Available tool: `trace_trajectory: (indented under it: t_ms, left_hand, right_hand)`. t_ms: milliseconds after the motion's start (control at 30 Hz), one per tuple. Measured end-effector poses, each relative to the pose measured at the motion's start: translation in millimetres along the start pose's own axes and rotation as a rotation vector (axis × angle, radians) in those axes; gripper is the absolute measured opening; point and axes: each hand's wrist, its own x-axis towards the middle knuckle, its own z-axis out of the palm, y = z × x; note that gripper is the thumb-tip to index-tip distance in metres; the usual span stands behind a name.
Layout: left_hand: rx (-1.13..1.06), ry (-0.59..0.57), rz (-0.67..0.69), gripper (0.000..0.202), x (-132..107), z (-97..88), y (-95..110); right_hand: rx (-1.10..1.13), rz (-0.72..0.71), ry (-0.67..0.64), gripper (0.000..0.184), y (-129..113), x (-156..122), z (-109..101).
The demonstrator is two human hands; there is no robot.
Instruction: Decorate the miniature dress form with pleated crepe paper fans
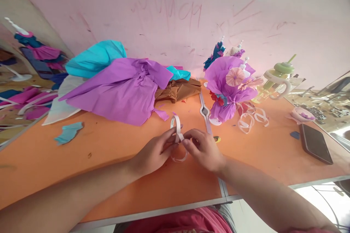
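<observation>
Both my hands meet over the middle of the orange table. My left hand and my right hand pinch a white paper strip between fingertips. The strip curls into a loop above the fingers and a second loop below them. Both hands are closed on it. Just behind my right hand lies a small yellow and black object.
Crumpled purple, turquoise and brown crepe paper lie at the back. A purple paper bouquet stands at the right, with curled white strips, a green-lidded cup, a dark phone. A turquoise scrap lies left.
</observation>
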Motion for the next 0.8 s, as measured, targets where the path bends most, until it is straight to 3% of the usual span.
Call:
trace_trajectory:
  t_ms: [167,400,633,700,800]
  left_hand:
    - [-0.017,-0.033,0.000,0.062,4,0.2,0]
    - [-0.079,0.159,-0.077,0.070,10,-7.7,2]
    - [-0.165,0.101,-0.061,0.081,3,-2.5,9]
    - [-0.114,0.139,-0.070,0.077,3,-1.9,11]
    - [-0.045,0.198,-0.070,0.070,5,-2.9,11]
  right_hand:
    - [-0.001,0.127,-0.042,0.021,6,5,7]
    - [0.075,0.248,-0.174,0.025,8,9,3]
    - [0.128,0.187,-0.290,0.031,5,9,7]
    - [0.013,0.149,-0.260,0.026,6,7,10]
    - [-0.286,0.025,-0.052,0.014,9,2,11]
